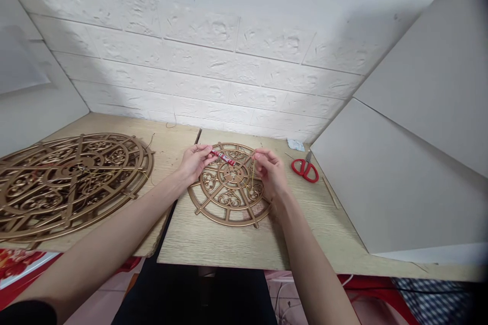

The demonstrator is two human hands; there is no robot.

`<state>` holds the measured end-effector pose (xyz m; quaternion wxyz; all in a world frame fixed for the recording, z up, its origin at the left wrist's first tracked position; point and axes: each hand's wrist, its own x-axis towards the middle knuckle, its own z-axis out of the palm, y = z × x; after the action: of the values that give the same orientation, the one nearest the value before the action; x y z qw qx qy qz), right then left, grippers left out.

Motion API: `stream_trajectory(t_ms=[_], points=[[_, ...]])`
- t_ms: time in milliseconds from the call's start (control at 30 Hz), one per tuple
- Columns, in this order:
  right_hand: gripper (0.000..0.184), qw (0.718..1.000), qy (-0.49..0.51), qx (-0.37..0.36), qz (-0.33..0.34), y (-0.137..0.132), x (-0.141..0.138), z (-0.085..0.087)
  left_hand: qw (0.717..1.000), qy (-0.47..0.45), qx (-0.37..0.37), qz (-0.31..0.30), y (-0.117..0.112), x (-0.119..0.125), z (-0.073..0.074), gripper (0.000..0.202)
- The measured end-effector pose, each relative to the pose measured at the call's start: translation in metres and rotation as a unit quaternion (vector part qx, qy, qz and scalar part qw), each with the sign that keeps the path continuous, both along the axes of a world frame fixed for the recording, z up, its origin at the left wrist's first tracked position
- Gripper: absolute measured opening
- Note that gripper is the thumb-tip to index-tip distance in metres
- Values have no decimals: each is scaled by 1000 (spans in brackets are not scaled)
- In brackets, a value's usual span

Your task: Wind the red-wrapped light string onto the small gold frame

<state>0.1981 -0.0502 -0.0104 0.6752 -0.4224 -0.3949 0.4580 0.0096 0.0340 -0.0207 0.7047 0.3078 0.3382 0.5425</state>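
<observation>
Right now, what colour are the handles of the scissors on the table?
Red. The head view shows the red-handled metal scissors lying on the pale wooden table.

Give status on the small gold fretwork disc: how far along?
Done: the large discs at left already carry yellow threads. In hand: left hand pinches a red tube over the small disc; right hand holds yellow thread. Left: tube not visibly tied on; red scissors lie untouched.
</observation>
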Motion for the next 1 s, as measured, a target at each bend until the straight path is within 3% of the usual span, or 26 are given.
stream_trajectory(t_ms=[500,633,767,867,1000], points=[[25,980,187,70,1,-7,17,12,1000,1,-4,-2,-1,0,1,12],[26,987,143,49,-62,-6,20,11,1000,2,-2,-3,-1,0,1,12],[27,990,0,-6,-142,-1,13,3,1000,6,-7,-2,-1,0,2,13],[30,987,-34,-56,-147,2,7,-5,1000,4,-6,-4,-1,0,2,12],[32,990,-4,-87,-112,4,6,-8,1000,5,-7,-4,-1,0,2,12]])
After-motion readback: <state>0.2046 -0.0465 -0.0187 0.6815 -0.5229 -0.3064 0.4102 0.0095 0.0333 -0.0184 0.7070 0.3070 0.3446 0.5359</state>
